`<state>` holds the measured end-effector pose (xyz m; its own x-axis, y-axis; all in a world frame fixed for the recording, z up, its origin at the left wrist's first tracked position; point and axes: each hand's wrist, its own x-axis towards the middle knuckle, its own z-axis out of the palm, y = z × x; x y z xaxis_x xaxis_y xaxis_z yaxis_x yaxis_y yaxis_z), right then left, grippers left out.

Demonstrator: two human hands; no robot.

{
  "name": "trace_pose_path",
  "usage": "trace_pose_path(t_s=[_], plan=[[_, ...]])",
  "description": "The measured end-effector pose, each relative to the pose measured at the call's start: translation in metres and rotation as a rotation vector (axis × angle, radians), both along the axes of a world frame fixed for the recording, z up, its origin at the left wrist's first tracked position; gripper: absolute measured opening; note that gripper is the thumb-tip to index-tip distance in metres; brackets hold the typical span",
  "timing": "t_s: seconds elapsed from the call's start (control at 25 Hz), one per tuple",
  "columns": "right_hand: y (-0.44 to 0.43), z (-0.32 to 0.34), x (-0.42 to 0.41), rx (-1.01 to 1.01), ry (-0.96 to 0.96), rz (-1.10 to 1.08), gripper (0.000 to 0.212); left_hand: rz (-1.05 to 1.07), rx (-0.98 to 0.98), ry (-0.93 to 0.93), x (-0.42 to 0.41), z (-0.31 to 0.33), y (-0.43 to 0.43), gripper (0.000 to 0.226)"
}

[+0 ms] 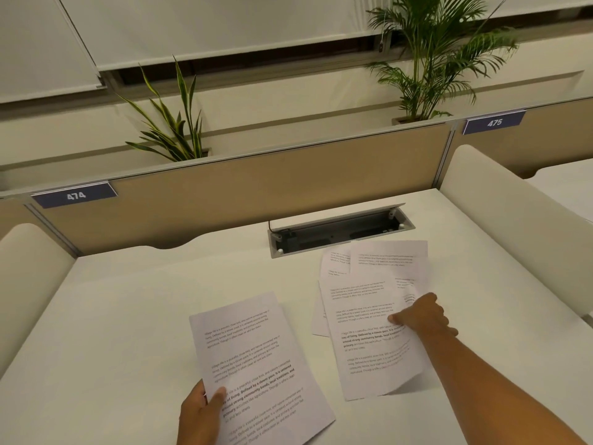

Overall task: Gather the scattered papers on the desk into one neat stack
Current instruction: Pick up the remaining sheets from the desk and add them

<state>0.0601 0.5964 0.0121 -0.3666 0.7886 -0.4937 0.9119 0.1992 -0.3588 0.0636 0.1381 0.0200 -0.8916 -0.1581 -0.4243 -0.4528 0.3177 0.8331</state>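
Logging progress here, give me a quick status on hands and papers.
Left hand gripping left papers. Right hand pinching top sheet of right pile. Two groups, not yet stacked. Nothing blocking.

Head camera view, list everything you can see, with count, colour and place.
desk: one, white, foreground
papers held at left: apparently two sheets, white
papers at right: several overlapping, white
cable tray: one, grey, open, desk rear
partition: tan, behind desk
number tags: two, dark, 474, 475
plants: two, green, snake plant, palm
left hand: fingers gripping left papers
right hand: pinching right papers
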Motion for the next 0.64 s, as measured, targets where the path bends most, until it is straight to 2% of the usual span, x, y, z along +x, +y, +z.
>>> trace_pose_path(t_s=[0.2,0.32,0.52,0.64], plan=[[0.002,0.006,0.007,-0.091,0.19,-0.021,0.076,-0.007,0.023,-0.011,0.004,0.006,0.0,0.024],[0.007,0.005,0.011,-0.256,0.346,-0.119,0.073,-0.007,0.046,-0.011,0.005,0.008,0.002,0.023],[0.003,0.002,0.022,-0.441,0.471,-0.162,0.021,0.006,0.075,-0.026,0.007,0.009,0.005,0.024],[-0.005,0.013,0.028,-0.472,0.576,-0.137,0.022,0.035,0.114,-0.039,0.006,0.006,0.004,0.025]])
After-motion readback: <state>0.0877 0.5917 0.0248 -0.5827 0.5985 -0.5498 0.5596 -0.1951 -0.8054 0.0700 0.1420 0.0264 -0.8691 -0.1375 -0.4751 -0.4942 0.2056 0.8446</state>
